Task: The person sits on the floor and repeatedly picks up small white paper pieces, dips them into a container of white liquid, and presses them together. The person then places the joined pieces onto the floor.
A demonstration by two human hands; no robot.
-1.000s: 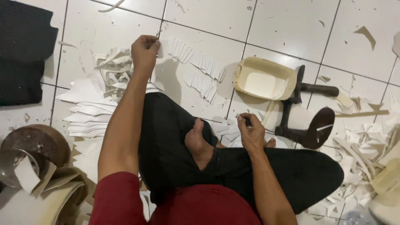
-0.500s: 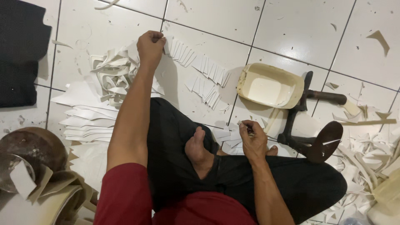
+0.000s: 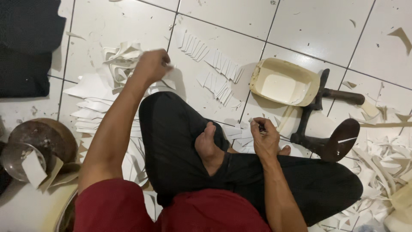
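Left hand [image 3: 151,66] blurred; its fingers' hold unclear.

There is one cream tray [image 3: 284,81], one black iron stand [image 3: 326,124], one round bowl [image 3: 17,161], and two hands.

**White cut piece in the left hand, dark tool in the right**

Left hand [image 3: 152,65] is closed on a small white cut piece [image 3: 168,68], lifted just above the heap of white offcuts [image 3: 118,60]. Right hand [image 3: 265,139] pinches a small dark tool [image 3: 260,127], well to the right of that heap, beside the crossed leg.
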